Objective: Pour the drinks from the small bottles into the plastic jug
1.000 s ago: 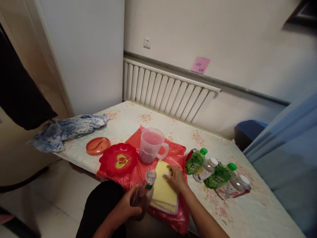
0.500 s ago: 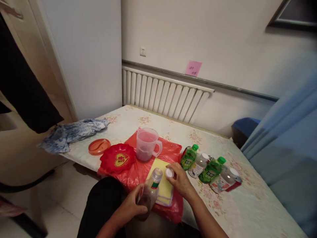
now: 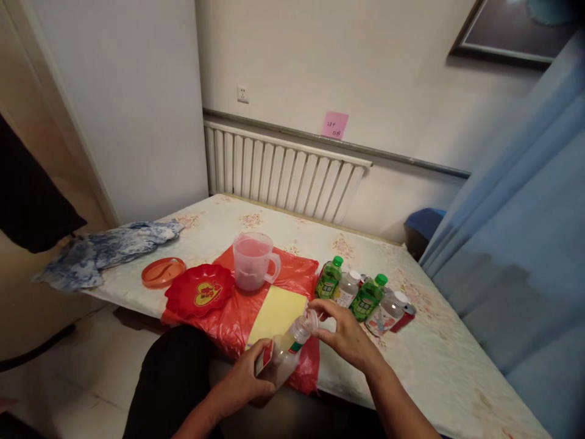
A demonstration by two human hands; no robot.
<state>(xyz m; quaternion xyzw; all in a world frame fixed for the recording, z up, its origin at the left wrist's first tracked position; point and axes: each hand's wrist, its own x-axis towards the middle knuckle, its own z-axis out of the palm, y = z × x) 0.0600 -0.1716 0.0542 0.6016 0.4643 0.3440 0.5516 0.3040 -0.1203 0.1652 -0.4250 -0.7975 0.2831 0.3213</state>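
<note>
Bottle (image 3: 287, 361) in left hand (image 3: 249, 377), floral tablecloth (image 3: 450, 360), white radiator (image 3: 283, 172), blue curtain (image 3: 516, 244)

Plain black legwear (image 3: 167, 381), bare forearms (image 3: 395, 390), bare hands (image 3: 346, 332)

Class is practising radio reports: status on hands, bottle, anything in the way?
Left hand grips tilted clear bottle. Right hand pinches cap at its mouth, seating unclear. No obstruction seen there; flat yellow item just beyond.

Left grip (image 3: 247, 379) curled, right grip (image 3: 343, 332) pinched
</note>
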